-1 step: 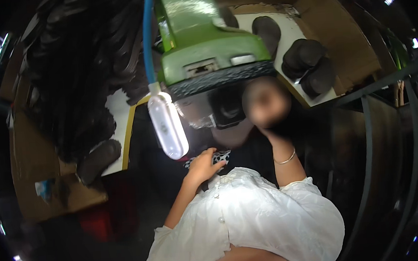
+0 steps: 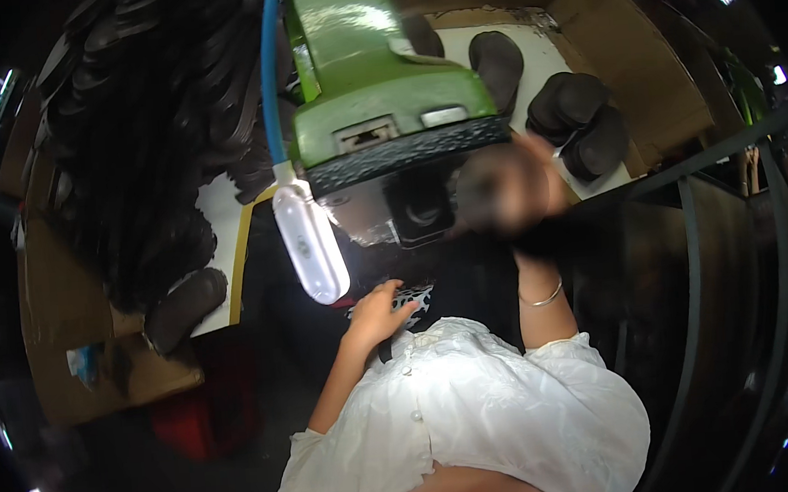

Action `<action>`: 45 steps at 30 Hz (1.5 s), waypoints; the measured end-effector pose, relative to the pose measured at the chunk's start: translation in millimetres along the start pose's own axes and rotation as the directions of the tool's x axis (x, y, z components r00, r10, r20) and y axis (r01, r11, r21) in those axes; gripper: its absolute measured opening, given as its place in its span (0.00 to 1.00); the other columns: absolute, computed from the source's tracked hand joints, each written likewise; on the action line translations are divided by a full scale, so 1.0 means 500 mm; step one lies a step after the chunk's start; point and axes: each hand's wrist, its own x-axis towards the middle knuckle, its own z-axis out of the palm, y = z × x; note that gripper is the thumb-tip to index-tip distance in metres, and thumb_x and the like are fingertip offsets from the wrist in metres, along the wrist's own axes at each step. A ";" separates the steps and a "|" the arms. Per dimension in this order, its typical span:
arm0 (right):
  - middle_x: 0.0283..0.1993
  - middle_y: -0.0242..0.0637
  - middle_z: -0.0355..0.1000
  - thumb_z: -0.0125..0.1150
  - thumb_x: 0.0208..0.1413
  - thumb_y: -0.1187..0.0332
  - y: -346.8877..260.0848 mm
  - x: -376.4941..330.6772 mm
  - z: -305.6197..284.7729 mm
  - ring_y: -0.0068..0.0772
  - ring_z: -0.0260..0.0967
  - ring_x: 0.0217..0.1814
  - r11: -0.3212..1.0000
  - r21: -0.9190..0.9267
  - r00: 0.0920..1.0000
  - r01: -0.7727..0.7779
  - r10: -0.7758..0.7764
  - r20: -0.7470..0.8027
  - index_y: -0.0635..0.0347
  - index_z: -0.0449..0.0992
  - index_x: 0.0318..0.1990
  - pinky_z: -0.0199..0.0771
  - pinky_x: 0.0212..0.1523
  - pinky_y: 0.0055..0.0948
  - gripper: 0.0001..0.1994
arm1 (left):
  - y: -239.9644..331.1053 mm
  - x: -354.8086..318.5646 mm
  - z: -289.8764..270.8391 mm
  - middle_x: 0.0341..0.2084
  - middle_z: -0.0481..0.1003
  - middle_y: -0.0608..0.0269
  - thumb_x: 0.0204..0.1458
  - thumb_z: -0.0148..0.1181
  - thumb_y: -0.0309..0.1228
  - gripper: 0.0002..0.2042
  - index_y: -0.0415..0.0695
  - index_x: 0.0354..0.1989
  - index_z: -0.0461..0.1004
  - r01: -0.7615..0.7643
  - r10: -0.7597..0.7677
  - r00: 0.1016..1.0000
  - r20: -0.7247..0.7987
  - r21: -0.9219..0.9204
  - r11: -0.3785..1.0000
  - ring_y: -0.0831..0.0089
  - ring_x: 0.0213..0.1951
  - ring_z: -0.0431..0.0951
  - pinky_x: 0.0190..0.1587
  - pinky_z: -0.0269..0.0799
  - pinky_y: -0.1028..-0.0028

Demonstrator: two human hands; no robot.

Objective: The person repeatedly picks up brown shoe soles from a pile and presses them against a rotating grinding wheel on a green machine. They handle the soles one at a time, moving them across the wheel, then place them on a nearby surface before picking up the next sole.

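A dark shoe sole (image 2: 601, 144) is laid on the white board (image 2: 541, 54) to the right of the green machine (image 2: 391, 89), its long axis slanted from near left to far right; a small stack of soles (image 2: 572, 101) is set against its far left side. The right hand (image 2: 546, 178) is placed just left of the sole's near end, clearly closer than the other hand; contact cannot be confirmed. Because that hand is blurred, whether it is spread, closed or holding anything cannot be told. Well to the left and nearer, the left hand (image 2: 378, 314) is held loosely spread, thumb apart, beside a black-and-white patterned cloth (image 2: 420, 301), with nothing seen gripped. Farther left, a lit white lamp (image 2: 314, 248) is hung, and a large heap of soles (image 2: 128, 156) is piled beyond it.
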 end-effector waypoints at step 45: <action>0.48 0.40 0.67 0.61 0.46 0.70 0.037 -0.331 0.022 0.31 0.61 0.53 0.341 0.026 0.060 -0.940 0.091 0.994 0.66 0.67 0.48 0.61 0.52 0.28 0.20 | 0.137 0.002 -0.097 0.29 0.71 0.58 0.43 0.63 0.37 0.16 0.39 0.34 0.72 -0.386 0.175 0.887 -0.428 -0.475 0.791 0.67 0.35 0.72 0.38 0.67 0.72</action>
